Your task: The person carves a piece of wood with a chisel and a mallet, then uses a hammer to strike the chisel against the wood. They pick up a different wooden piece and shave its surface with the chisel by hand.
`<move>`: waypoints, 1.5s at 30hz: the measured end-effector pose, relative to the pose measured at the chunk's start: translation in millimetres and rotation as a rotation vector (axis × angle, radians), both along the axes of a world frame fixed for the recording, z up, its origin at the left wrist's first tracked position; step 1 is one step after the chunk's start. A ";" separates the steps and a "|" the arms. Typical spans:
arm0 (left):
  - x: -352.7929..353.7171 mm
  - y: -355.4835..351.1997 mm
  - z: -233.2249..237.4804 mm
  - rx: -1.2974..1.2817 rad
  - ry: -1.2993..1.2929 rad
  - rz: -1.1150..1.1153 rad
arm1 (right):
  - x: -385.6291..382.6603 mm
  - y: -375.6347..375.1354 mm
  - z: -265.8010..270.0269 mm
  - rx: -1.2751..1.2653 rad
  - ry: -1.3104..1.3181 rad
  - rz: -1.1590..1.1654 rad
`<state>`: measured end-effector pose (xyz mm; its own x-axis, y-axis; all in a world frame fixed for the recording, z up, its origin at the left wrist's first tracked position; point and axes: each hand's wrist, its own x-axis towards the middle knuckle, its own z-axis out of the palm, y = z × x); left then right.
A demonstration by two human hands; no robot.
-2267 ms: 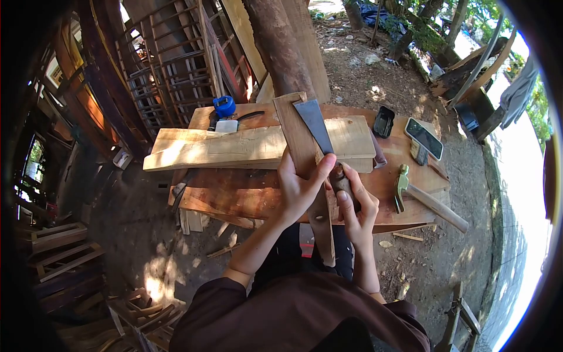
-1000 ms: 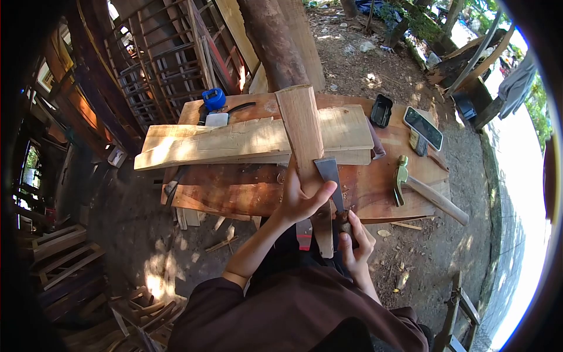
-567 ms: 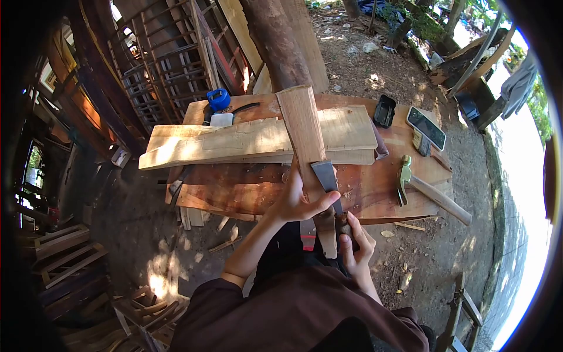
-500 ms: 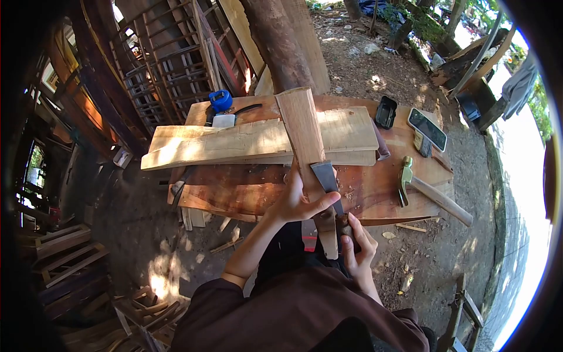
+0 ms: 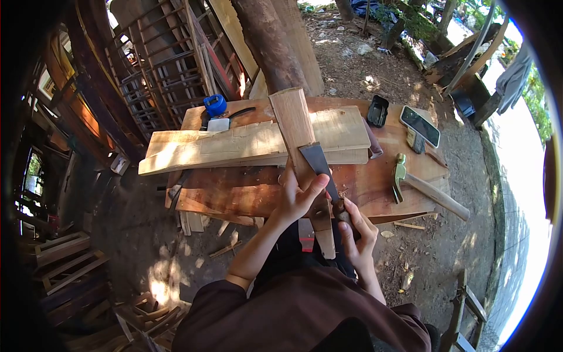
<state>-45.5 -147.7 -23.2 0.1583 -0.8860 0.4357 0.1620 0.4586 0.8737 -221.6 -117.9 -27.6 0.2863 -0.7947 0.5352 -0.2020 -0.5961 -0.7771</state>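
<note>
My left hand (image 5: 296, 198) is wrapped round a long piece of wood (image 5: 292, 120), its thumb lying against the chisel blade. The wood is wide at the far end and narrows toward my lap. My right hand (image 5: 360, 234) grips the chisel (image 5: 319, 167) by its dark wooden handle (image 5: 342, 211). The broad metal blade lies slanted against the right side of the wood, edge pointing away from me. Small shavings show near the handle. The left fingers behind the wood are mostly hidden.
Pale boards (image 5: 234, 144) lie across the wooden table (image 5: 234, 190). A claw hammer (image 5: 431, 190), a phone (image 5: 420, 126), a black case (image 5: 378, 111) and a blue tape measure (image 5: 215, 105) are on it too. A tree trunk (image 5: 272, 47) rises behind. Wooden frames (image 5: 64, 255) are stacked at the left.
The chisel blade has slid up and away from me along the wood, and my right hand has moved forward with it. The left hand still holds the wood.
</note>
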 end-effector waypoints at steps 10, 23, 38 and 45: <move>-9.7 4.6 20.2 0.073 0.155 0.045 | 0.7 -4.0 17.2 0.103 0.004 0.006; 7.7 3.9 12.4 -0.042 -0.107 0.140 | 3.3 0.5 7.9 0.197 -0.067 0.048; 13.4 -3.4 34.8 -0.078 -0.080 0.053 | 11.0 -5.7 8.0 -0.021 -0.027 -0.029; 8.3 -4.4 35.4 -0.058 0.072 0.044 | 12.3 -11.4 8.1 -0.043 -0.021 -0.018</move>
<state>-37.2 -152.1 12.1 0.2288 -0.8514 0.4720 0.2021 0.5159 0.8325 -209.3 -129.2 -19.5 0.2602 -0.7758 0.5749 -0.1973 -0.6255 -0.7548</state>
